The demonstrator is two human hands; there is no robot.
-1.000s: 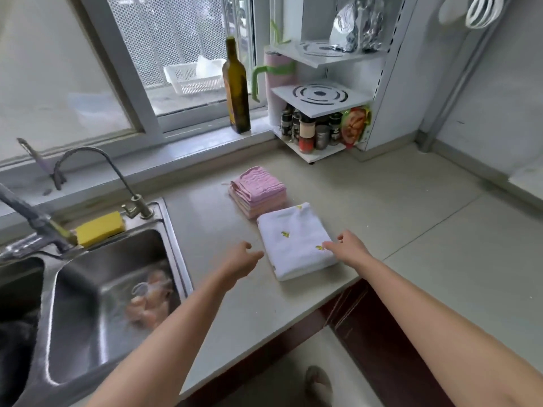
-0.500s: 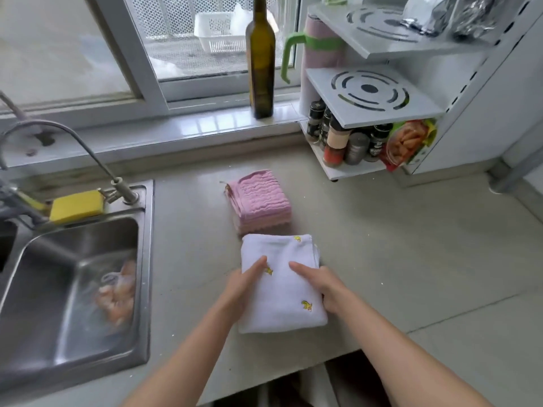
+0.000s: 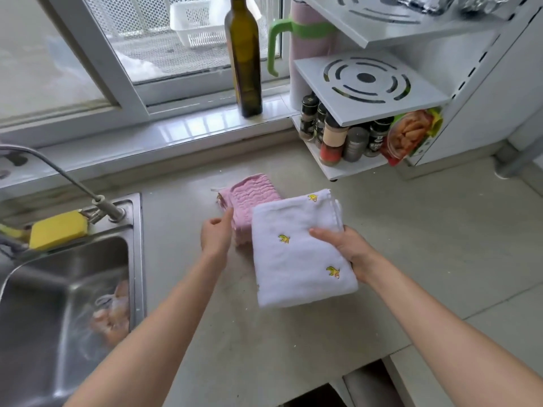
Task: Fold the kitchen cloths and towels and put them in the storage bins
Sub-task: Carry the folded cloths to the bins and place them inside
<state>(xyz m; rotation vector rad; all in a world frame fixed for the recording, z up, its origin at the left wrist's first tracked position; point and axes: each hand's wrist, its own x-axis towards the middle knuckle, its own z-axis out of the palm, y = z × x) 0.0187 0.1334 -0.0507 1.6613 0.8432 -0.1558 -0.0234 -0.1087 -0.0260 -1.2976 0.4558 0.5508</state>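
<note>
We see the right hand [image 3: 349,249] gripping the folded white towel [image 3: 299,251] at its right edge, thumb on top. The towel overlaps the near right part of the pink cloths [image 3: 249,201] on the counter [image 3: 411,245]. The left hand [image 3: 217,235] touches the pink cloths' left side, fingers relaxed.

Home kitchen: sink [image 3: 73,289], spice jars [image 3: 332,142], oil btl [image 3: 245,54].
</note>
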